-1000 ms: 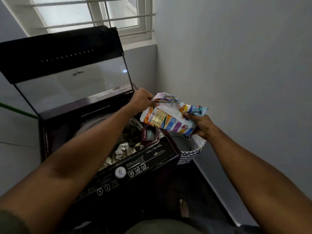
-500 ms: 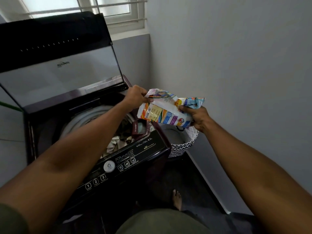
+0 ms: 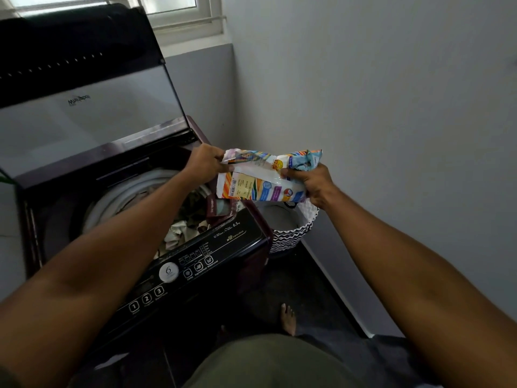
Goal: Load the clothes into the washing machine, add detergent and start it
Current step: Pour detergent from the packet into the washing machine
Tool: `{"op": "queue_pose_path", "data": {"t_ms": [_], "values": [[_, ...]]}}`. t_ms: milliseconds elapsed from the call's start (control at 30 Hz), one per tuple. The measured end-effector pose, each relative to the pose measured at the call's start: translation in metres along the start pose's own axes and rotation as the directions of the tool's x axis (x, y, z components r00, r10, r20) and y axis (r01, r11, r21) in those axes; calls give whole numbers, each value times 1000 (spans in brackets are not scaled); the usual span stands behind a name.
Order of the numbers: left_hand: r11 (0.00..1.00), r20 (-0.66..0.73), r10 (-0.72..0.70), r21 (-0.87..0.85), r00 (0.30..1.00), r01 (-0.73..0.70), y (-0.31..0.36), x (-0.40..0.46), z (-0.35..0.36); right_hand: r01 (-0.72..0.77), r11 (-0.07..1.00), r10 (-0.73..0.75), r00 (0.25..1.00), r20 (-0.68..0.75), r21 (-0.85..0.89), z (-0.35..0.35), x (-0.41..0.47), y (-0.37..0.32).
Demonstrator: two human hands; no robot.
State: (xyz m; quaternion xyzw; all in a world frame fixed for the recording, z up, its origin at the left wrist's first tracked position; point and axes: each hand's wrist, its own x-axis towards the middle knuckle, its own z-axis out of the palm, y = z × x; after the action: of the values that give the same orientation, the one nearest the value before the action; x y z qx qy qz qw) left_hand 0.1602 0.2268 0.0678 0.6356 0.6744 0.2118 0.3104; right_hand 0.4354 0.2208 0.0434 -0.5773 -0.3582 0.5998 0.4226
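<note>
both hands (image 3: pixel 205 163) (image 3: pixel 310 183) grip the detergent packet (image 3: pixel 263 177) between them.

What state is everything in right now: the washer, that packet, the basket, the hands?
Lid: raised, upright.
Drum: holds clothes.
Detergent drawer: pulled open.
Packet: held by both hands beside the drum, crumpled.
Left hand: pinches the packet's end.
Right hand: grips the packet.
Basket: looks empty.

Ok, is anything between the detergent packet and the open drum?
Nothing visible. The lid is raised, and the detergent packet, gripped by the left hand and right hand, is above the machine's right edge. The drum with clothes lies open lower left.
</note>
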Motion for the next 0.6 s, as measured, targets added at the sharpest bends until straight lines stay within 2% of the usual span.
{"op": "queue_pose_path", "data": {"t_ms": [200,600], "values": [[997,-33,59,-41,998,-60,-6,-5,6,51,994,-52,999,-11,-97,1,1,0],[999,-65,46,-16,997,-47,-9,-12,12,152,957,-163,986,-24,-248,2,3,-9]]}}
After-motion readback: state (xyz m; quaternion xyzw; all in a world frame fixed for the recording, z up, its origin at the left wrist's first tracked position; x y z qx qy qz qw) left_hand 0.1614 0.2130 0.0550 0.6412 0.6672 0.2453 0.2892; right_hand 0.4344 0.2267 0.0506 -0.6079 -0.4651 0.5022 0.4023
